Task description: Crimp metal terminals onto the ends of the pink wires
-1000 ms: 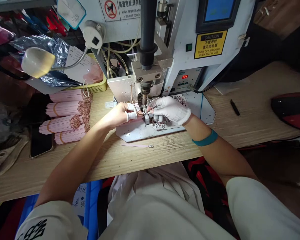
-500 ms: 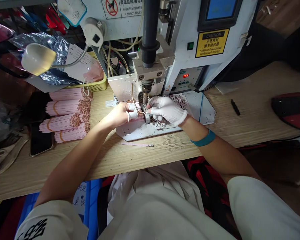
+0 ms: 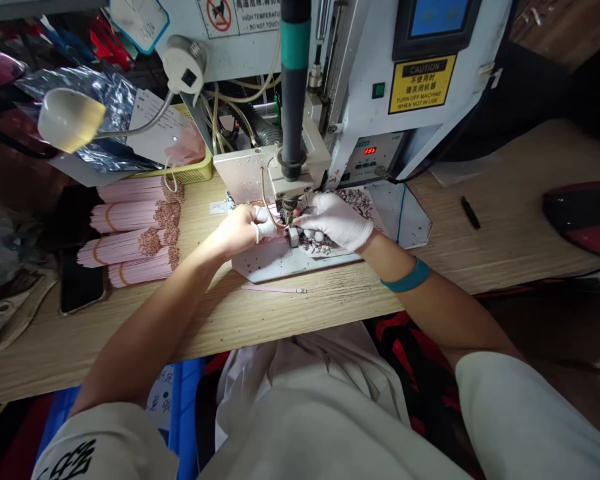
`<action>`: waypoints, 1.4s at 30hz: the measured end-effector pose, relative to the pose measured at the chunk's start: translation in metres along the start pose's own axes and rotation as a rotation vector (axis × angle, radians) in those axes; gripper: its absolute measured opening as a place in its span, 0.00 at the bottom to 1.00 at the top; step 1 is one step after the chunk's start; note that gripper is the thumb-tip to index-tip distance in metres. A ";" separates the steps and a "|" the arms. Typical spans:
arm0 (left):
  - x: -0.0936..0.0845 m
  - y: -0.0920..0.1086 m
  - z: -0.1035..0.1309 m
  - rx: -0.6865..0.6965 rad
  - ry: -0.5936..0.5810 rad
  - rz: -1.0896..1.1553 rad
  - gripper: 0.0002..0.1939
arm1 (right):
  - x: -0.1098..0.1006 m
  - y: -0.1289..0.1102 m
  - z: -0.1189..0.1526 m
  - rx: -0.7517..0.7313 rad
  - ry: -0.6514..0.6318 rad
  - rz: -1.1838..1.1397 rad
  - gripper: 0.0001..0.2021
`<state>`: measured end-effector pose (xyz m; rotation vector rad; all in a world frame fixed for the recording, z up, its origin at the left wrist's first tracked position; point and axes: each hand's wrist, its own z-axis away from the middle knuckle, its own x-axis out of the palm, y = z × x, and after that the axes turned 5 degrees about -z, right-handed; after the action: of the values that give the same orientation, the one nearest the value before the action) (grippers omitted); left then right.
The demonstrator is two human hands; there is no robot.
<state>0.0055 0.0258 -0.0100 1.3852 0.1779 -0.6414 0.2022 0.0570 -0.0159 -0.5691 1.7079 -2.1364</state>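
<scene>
My left hand [image 3: 245, 230], with white covers on its fingertips, is closed beside the machine's tip, pinching what looks like a pink wire strip [image 3: 279, 235]. From the right, my right hand [image 3: 333, 221] in a white glove has its fingers closed at the same spot; what they hold is too small to make out. Between the hands, the soldering head [image 3: 289, 208] is down close to a small metal block [image 3: 293, 237]. Both hands are over a white base plate [image 3: 275, 267] strewn with small dark and pink bits.
Bundles of pink wires [image 3: 125, 223] lie at the left, near a phone [image 3: 83, 283] and a yellow basket [image 3: 195, 172]. One pink strip [image 3: 273, 289] lies in front of the plate. A black pen-like object [image 3: 471, 213] is at the right.
The soldering head and its dark column have moved down toward the fingertips. A green band now shows on the column. Both hands have stayed almost still.
</scene>
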 end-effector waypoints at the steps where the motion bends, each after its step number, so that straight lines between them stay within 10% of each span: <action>1: 0.000 0.001 0.000 -0.003 -0.003 -0.001 0.06 | 0.000 0.000 0.000 0.002 0.002 0.001 0.07; 14: -0.005 -0.001 -0.001 0.005 -0.026 -0.033 0.06 | -0.002 -0.001 0.001 -0.006 -0.022 0.014 0.08; 22: -0.007 0.016 0.022 0.056 -0.245 -0.332 0.10 | -0.027 -0.002 -0.008 -0.397 0.241 0.664 0.05; 28: 0.007 0.007 0.017 0.104 0.162 -0.803 0.08 | -0.016 0.012 -0.022 -0.456 0.278 0.871 0.09; 42: -0.005 0.007 0.010 0.096 0.044 -0.576 0.09 | -0.006 0.003 0.000 0.001 -0.024 -0.109 0.07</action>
<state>0.0024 0.0180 0.0000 1.4462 0.6017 -1.1056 0.2079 0.0591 -0.0191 -0.7003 1.6993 -2.1950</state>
